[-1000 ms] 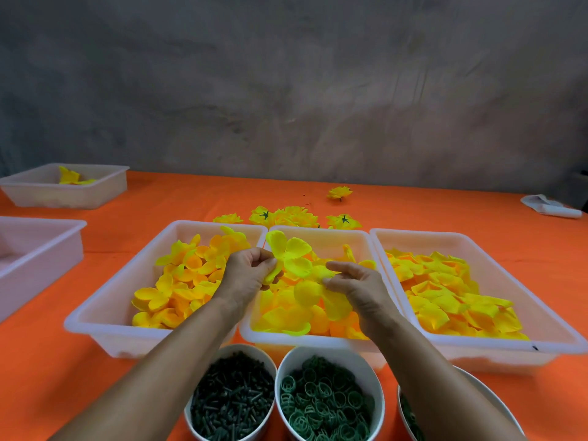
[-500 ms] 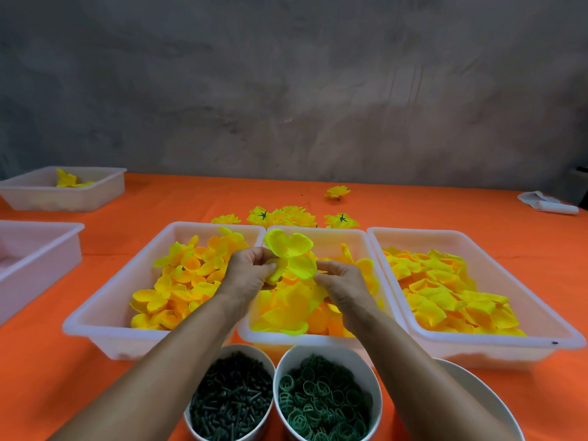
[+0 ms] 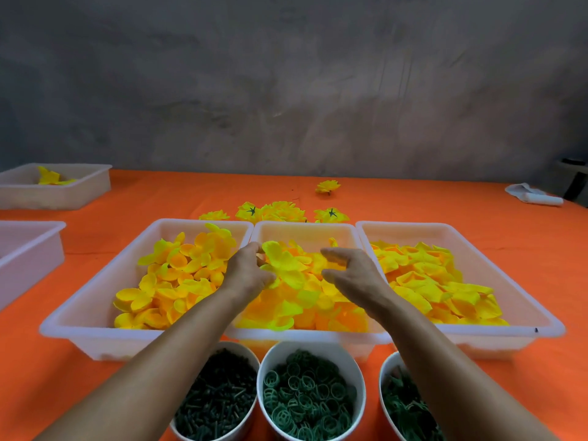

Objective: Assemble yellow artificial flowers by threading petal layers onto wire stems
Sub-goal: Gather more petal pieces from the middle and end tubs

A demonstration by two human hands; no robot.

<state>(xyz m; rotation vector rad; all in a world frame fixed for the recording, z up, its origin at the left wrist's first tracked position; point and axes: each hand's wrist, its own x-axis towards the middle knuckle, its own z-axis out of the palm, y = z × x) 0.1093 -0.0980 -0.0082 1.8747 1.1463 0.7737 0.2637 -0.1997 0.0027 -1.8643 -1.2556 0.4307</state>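
My left hand [image 3: 246, 270] pinches a bright yellow petal layer [image 3: 281, 261] above the middle white tray [image 3: 305, 229], which is heaped with yellow and orange petals. My right hand [image 3: 351, 272] hovers just right of that petal layer with fingers loosely spread and nothing in it. The stem under the petal layer is hidden by my left hand. The left tray [image 3: 95, 300] holds small cupped petals and the right tray [image 3: 521, 297] holds larger flat petals.
Three white bowls stand at the near edge: dark green stems [image 3: 219, 399], green rings [image 3: 307, 399], green calyx pieces [image 3: 404, 405]. Finished yellow flowers [image 3: 280, 211] lie behind the trays on the orange cloth [image 3: 477, 211]. Two more trays [image 3: 54, 189] sit far left, white item [image 3: 534, 195] far right.
My right hand has let go of the petal layer and drawn away to the right, fingers spreading. My left hand still holds the petal layer, now slightly lower over the middle tray.
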